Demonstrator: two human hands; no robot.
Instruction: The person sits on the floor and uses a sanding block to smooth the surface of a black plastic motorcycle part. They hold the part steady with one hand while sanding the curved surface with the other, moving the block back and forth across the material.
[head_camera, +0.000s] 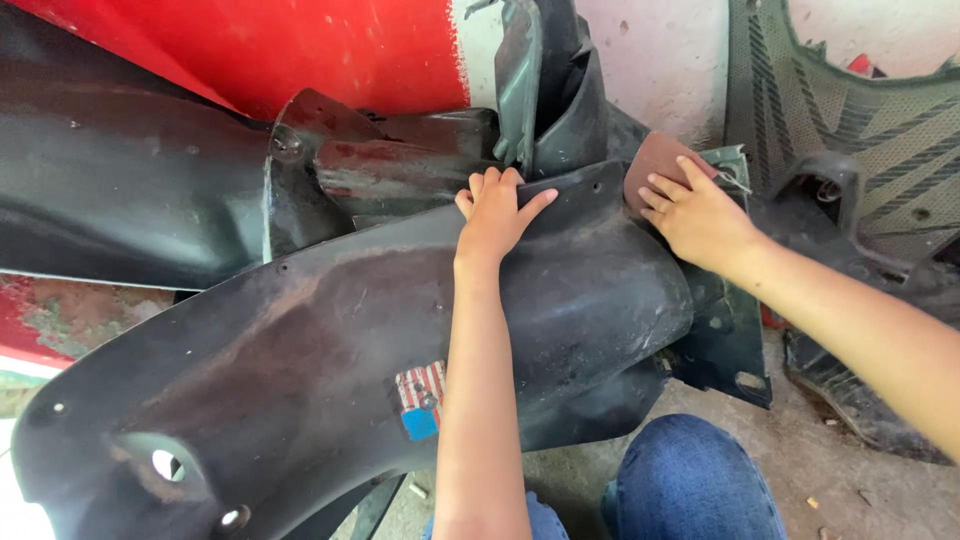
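Big fender: a large, curved, scuffed black plastic mudguard lies across the person's lap, filling the lower left and middle of the view, its arched back turned up.

Left hand: the left hand lies flat on the top edge of the mudguard, palm down, fingers spread and pointing away from the person; it presses there and grips nothing.

Right hand: the right hand is at the right end of the mudguard's top edge, fingers laid over a small reddish-brown sheet of abrasive paper, holding it pressed against the rim.

Paper: it sits just beyond the mudguard's upper right corner, partly under the fingertips, its rounded top edge sticking out above them.

Sticker: a worn red, white and blue label sits low on the mudguard's face, right beside the left forearm.

Holes: round mounting holes show at the mudguard's lower left end.

Behind it: a red painted body panel and dark grey plastic fairing pieces stack up above the mudguard.

To its right: a ribbed grey-black scooter floorboard panel leans on the pale wall.

Below it: a blue denim knee pokes out under the mudguard's lower edge, over a dusty concrete floor.
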